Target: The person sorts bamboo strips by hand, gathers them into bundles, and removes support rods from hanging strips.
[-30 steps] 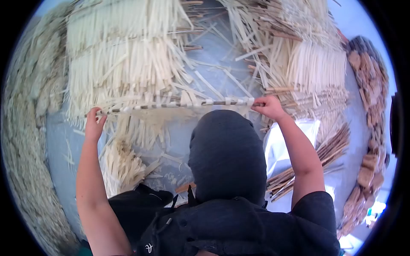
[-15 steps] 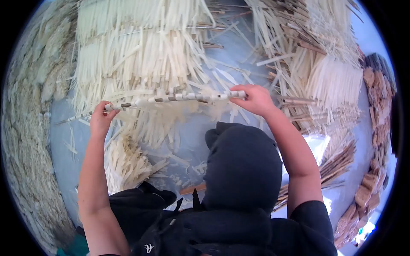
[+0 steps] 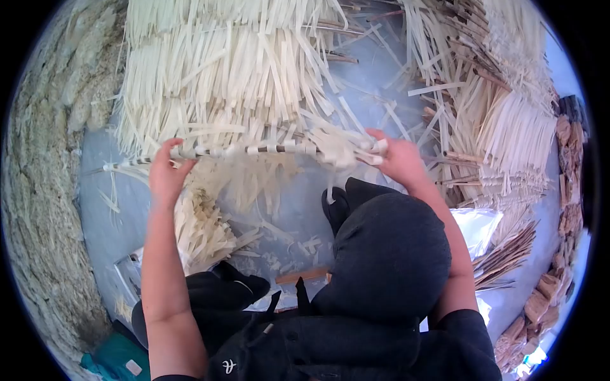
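Observation:
A long thin stick with pale strips looped along it stretches sideways between my hands. My left hand is closed around its left part, fingers above and thumb below, and the tip extends further left. The right end sits in my right hand, whose fingers are partly hidden. Beside that hand a loose bunch of strips sticks out from the stick, slightly blurred. Other strips hang below the middle of it.
Rows of pale strips on sticks cover the floor ahead, with more rows at right. A strip pile lies near my left knee. A bundle of thin sticks is at right. Rough stone walls flank the floor.
Strips near my right hand have swung up into a loose bunch. The stick sits more level, its left part slightly lower in angle. The view has shifted, and a dark shoe shows beyond my knee.

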### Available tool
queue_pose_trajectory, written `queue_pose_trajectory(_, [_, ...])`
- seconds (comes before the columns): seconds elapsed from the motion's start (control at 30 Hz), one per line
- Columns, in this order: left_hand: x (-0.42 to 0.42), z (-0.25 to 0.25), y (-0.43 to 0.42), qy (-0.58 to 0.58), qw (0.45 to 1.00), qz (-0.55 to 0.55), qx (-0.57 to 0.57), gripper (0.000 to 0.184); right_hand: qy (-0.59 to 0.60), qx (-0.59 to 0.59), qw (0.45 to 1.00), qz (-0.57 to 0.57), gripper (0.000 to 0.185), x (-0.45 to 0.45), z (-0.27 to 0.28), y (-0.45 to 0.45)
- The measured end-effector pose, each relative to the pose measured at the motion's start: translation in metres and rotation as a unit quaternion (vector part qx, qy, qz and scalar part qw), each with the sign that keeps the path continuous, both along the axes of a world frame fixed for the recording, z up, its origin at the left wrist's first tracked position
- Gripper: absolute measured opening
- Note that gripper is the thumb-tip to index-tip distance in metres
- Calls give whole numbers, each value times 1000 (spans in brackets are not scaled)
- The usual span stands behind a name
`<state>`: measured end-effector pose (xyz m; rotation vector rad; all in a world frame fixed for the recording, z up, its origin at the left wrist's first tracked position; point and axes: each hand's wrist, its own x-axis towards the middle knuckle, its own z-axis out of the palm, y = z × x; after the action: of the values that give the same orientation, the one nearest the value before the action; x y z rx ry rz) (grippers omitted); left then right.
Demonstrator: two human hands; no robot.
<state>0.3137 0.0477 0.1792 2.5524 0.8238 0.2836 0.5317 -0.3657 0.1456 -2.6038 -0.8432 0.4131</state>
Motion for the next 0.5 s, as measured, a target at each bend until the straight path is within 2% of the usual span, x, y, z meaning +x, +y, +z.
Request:
queue_pose_trajectory(0.03, [8,21,-7,-4,999,29,-25,48,2,-2,1000,3,64,1,17,5])
queue_pose_trajectory(0.1, [13,24,-17,-14,999,30,-42,54,31,2,998,48,62,1,34,17])
queue_pose_trajectory(0.17, [19,-2,-22,-41,998,-20,-37,59,48,-35,996,73,58,0,14,39])
queue_pose_trajectory(0.2, [21,-18,-23,-2,1000,-23,-21,64,64,-71,991,94,55,1,1,47])
queue_pose_trajectory(0.3, [27,-37,-28,23,998,-65,9,66,94,-9,991,95,53,-5,-32,51])
queue_pose_trajectory(0.37, [31,-10,-37,53,997,-53,9,67,107,-7,991,80,48,-5,-8,49])
queue_pose_trajectory(0.43, [33,17,-44,-3,999,-15,-38,68,158,88,982,43,50,-1,11,45])
queue_pose_trajectory(0.5, [28,34,-48,-5,999,-15,-44,67,219,84,970,61,50,4,45,46])
